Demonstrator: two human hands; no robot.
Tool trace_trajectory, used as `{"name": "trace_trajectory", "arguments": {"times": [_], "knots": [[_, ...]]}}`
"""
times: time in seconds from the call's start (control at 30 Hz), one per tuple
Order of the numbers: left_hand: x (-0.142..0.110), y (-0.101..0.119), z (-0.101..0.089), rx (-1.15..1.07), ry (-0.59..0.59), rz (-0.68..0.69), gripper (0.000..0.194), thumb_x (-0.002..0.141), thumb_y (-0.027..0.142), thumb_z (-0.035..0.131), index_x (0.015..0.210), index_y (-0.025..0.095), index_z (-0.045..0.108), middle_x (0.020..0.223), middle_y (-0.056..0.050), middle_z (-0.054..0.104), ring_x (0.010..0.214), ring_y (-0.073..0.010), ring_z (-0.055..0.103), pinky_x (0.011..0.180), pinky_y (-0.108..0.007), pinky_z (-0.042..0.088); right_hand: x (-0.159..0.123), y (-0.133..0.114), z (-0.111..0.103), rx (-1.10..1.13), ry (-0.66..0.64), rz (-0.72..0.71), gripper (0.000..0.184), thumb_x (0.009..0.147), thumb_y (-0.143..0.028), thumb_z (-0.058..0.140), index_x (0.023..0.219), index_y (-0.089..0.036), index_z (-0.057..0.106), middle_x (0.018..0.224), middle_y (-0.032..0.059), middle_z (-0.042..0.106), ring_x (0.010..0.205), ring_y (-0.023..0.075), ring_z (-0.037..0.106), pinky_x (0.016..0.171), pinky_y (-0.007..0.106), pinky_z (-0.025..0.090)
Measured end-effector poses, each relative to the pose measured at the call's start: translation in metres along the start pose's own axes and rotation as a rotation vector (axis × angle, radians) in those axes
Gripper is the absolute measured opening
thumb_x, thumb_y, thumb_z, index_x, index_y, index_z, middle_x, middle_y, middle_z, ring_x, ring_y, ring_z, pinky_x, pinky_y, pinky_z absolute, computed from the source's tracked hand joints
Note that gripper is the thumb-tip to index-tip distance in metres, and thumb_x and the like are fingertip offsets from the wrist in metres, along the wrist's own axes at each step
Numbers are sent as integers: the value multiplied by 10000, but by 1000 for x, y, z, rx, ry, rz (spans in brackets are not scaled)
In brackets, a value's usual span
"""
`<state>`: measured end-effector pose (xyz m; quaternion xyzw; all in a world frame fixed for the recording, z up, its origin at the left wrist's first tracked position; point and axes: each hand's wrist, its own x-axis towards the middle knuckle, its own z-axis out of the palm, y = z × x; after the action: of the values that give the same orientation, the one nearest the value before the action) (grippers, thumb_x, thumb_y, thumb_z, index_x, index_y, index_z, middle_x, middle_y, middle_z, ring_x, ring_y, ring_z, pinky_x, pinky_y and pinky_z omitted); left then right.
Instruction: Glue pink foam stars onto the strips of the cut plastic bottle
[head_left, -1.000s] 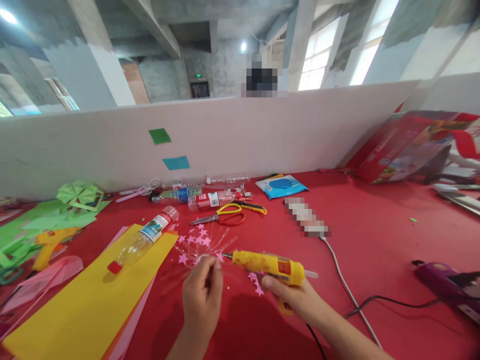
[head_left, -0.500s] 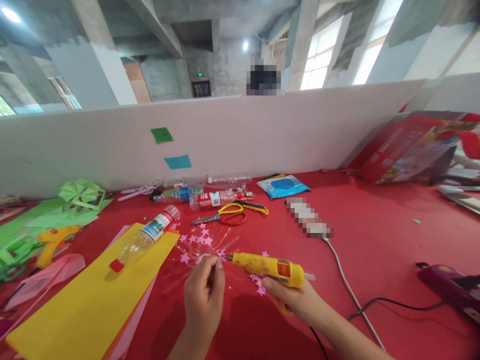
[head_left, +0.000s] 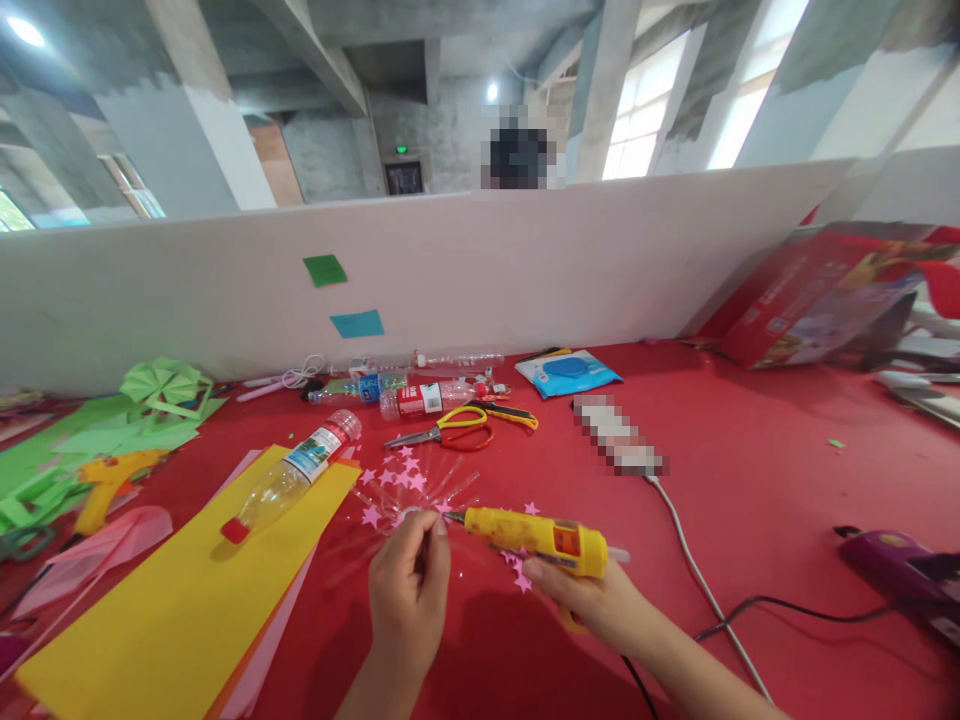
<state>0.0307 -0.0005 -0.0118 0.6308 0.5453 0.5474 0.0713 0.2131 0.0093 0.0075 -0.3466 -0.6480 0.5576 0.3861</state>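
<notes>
My right hand [head_left: 574, 590] is wrapped round the grip of a yellow hot glue gun [head_left: 532, 535], a glue stick poking from its back end. The gun's nozzle points left, close to the fingertips of my left hand [head_left: 412, 570]. Those left fingers are pinched together; whatever is between them is hidden. Just beyond the hand, a clear plastic piece cut into thin strips [head_left: 455, 487] fans out on the red table. Several pink stars [head_left: 405, 478] lie on and around it. More pink stars [head_left: 519, 572] are partly covered by the glue gun and right hand.
Scissors [head_left: 442, 432], a box cutter [head_left: 510, 413] and plastic bottles [head_left: 431, 400] lie toward the white partition [head_left: 480, 270]. At left, another bottle [head_left: 296, 470] rests on yellow paper [head_left: 187, 590], near a second glue gun [head_left: 105, 485]. Cables [head_left: 694, 560] cross the right side near blue wipes [head_left: 566, 375].
Both hands and the glue gun stay practically still. The view has shifted very slightly, and a person's blurred head behind the partition has moved a little left.
</notes>
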Motion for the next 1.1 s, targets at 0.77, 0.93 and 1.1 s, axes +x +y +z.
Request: {"name": "trace_trajectory", "arguments": {"times": [0.77, 0.93, 1.1], "knots": [[-3, 1, 4, -268, -272, -302, 228, 867, 308, 462, 673, 197, 509, 542, 55, 432, 421, -69, 396, 415, -177, 325, 19, 28, -32, -634, 380, 30, 239, 799, -404, 572, 726, -196, 480, 666, -9, 500, 568, 136, 482, 508, 236, 332], [2, 10, 8, -517, -466, -591, 274, 821, 376, 498, 633, 177, 501, 492, 68, 441, 336, -30, 323, 349, -162, 208, 28, 46, -57, -1098, 253, 198, 216, 672, -124, 601, 880, -160, 553, 920, 59, 575, 651, 144, 545, 515, 230, 287], [4, 14, 6, -677, -533, -746, 229, 790, 330, 516, 640, 159, 541, 465, 62, 471, 314, -14, 298, 328, -151, 148, 38, 62, -66, -1114, 298, 160, 122, 703, -100, 614, 820, -131, 597, 889, 103, 583, 774, 204, 593, 677, 269, 420]]}}
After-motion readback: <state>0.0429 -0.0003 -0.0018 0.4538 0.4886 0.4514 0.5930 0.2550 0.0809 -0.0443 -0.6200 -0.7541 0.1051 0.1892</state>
